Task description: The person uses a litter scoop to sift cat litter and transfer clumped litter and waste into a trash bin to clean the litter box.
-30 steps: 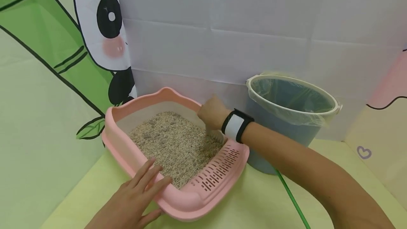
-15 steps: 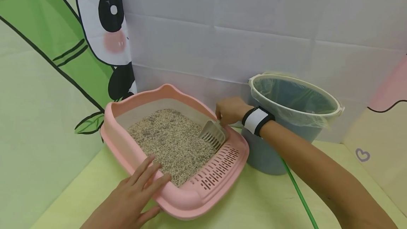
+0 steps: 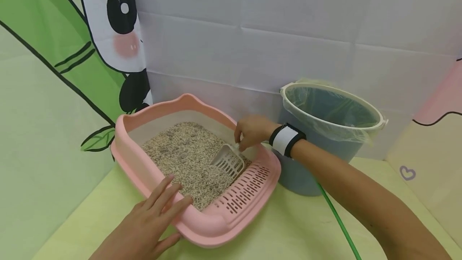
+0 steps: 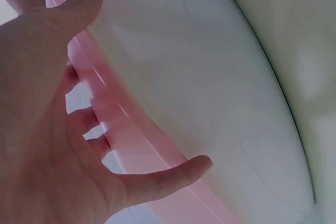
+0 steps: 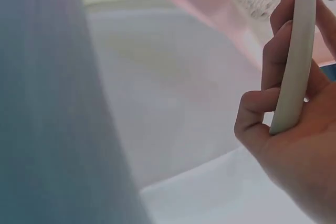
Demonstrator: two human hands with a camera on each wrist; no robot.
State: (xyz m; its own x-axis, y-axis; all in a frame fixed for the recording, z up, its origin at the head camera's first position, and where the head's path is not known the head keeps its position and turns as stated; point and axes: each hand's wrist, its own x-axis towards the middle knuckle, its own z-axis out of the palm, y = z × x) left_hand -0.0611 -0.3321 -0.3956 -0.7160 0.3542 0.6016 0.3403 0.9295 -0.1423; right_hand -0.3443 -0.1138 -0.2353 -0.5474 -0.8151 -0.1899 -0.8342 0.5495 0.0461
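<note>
My right hand (image 3: 254, 131) grips the handle of a pale slotted litter scoop (image 3: 228, 161), fingers curled round it. In the right wrist view the handle (image 5: 296, 61) runs across the palm. The scoop's head is tilted over the grey-beige litter (image 3: 187, 159), close to its right edge, with the slots showing. The litter fills a pink litter box (image 3: 207, 222) with a perforated ledge. My left hand (image 3: 144, 216) rests on the near-left rim, its fairly straight fingers spread over the edge and its thumb (image 4: 178, 177) against the outside wall.
A blue-grey bin (image 3: 303, 171) with a clear liner and white rim stands right behind the box. A thin green stick (image 3: 339, 220) passes beneath the right forearm. A printed cloth wall (image 3: 223, 51) closes off the back.
The scoop came up from the litter at the box's right side, where the hand hid most of it, then moved slightly left over the litter. The left hand stays on the rim.
</note>
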